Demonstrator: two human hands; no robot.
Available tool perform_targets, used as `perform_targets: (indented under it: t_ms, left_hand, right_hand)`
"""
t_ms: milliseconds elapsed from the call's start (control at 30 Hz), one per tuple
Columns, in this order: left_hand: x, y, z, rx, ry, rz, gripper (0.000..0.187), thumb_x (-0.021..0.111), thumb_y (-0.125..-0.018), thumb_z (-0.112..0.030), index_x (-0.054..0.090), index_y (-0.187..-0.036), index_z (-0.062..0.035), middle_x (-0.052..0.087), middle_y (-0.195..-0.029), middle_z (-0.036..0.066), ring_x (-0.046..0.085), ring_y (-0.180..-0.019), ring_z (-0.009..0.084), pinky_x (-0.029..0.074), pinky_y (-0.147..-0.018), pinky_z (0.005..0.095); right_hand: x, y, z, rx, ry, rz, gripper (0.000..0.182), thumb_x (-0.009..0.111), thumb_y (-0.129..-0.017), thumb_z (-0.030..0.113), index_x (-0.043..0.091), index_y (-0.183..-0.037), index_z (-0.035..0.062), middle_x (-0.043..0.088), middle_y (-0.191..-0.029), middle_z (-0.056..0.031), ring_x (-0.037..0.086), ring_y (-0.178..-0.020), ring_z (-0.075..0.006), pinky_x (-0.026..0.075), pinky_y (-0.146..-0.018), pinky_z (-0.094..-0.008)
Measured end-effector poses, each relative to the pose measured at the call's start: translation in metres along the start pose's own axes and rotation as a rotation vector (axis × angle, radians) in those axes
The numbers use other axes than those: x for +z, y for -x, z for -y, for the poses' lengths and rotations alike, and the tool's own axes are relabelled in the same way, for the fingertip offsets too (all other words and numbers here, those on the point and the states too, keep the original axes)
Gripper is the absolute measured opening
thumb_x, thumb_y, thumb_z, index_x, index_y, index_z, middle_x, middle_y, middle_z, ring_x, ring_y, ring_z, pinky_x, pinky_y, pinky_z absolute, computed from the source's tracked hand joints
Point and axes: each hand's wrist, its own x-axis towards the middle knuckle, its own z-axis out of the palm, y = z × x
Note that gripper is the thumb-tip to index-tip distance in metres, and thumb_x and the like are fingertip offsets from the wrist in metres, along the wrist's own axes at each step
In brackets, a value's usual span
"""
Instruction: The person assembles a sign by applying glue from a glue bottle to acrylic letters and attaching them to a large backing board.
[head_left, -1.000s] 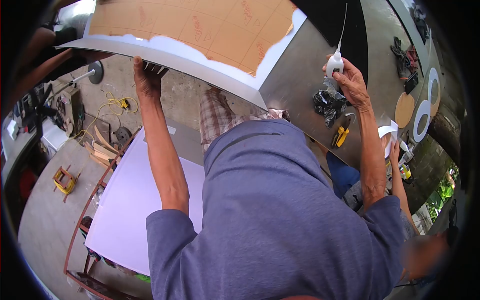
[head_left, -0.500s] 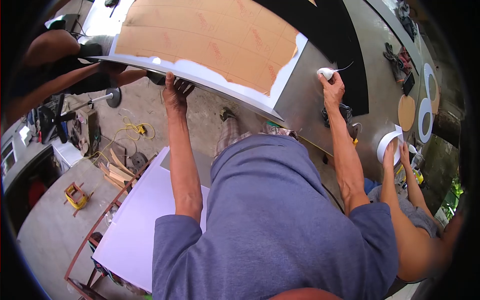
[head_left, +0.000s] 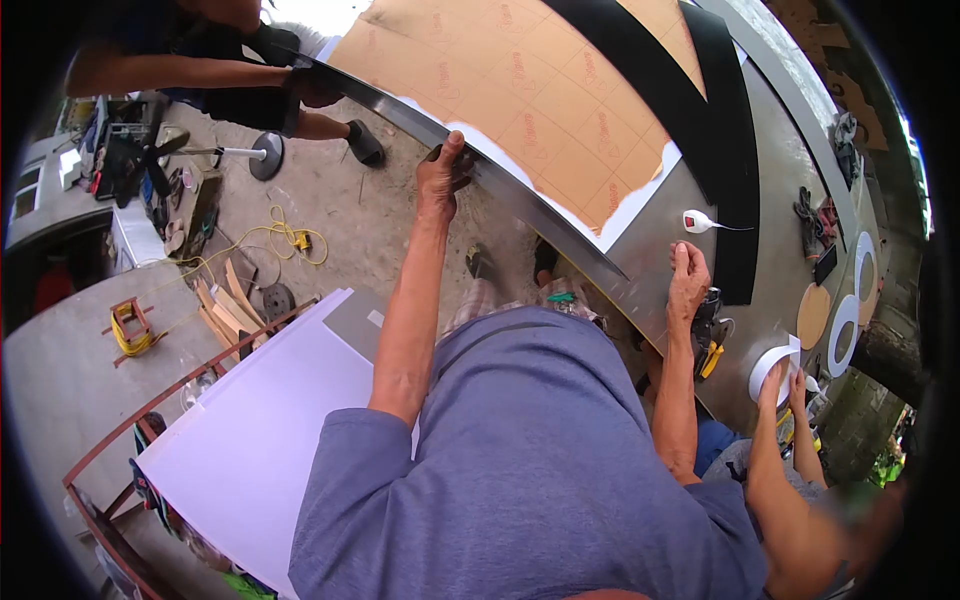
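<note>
My left hand (head_left: 440,180) is closed round the edge of a long, thin grey strip (head_left: 510,195), thumb on top. The strip runs along the near side of a sheet covered in brown printed paper (head_left: 520,90) with a torn white border. A co-worker's hand (head_left: 315,88) is at the strip's far end. Over the metal tabletop (head_left: 640,235), my right hand (head_left: 688,285) holds nothing, its fingers loosely bent and slightly apart. Just beyond its fingertips lies a small white bottle (head_left: 696,221) with a thin nozzle, apart from the hand.
Black curved pieces (head_left: 735,190) lie across the table. At right, another person's hands hold a white ring (head_left: 765,375) near white oval rings (head_left: 845,330). A yellow-handled tool (head_left: 712,360) is by the table edge. White sheets (head_left: 270,430) rest behind me at left; a yellow cord (head_left: 250,240) crosses the floor.
My right hand has let go of the white bottle, now on the table, and drawn back toward me. In view, my left hand and the strip sit further right, as the camera has turned.
</note>
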Motion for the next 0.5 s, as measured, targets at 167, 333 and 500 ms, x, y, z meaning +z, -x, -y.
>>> perform_targets:
  t_ms: [167,333,500]
  left_hand:
    - [-0.002,-0.004,-0.001,0.002,-0.036,0.005,0.091,0.081,-0.065,-0.072,0.063,-0.116,0.0004,0.069,-0.104,0.01,0.068,-0.092,0.0222,0.052,-0.076,0.0397]
    - [-0.002,-0.003,0.0,0.009,-0.045,-0.011,0.094,0.08,-0.064,-0.072,0.064,-0.119,0.0012,0.069,-0.108,0.012,0.066,-0.096,0.0228,0.051,-0.077,0.0402]
    - [-0.002,-0.007,0.003,0.059,-0.035,-0.014,0.094,0.082,-0.063,-0.07,0.064,-0.12,0.0022,0.068,-0.109,0.011,0.066,-0.092,0.0229,0.052,-0.072,0.036]
  right_hand:
    - [0.035,0.02,0.089,-0.186,0.035,0.522,0.038,0.064,-0.096,0.032,0.067,-0.118,0.0006,0.067,-0.121,-0.0098,0.062,-0.111,-0.0204,0.047,-0.097,-0.0322]
    - [0.084,-0.004,0.125,-0.169,0.158,0.882,0.06,0.058,-0.094,0.053,0.064,-0.128,0.0042,0.059,-0.137,-0.0147,0.048,-0.134,-0.0271,0.03,-0.115,-0.0394]
    - [0.135,-0.033,0.14,-0.143,0.205,1.073,0.074,0.058,-0.089,0.063,0.061,-0.133,0.0034,0.056,-0.139,-0.0166,0.047,-0.135,-0.0288,0.029,-0.116,-0.0405]
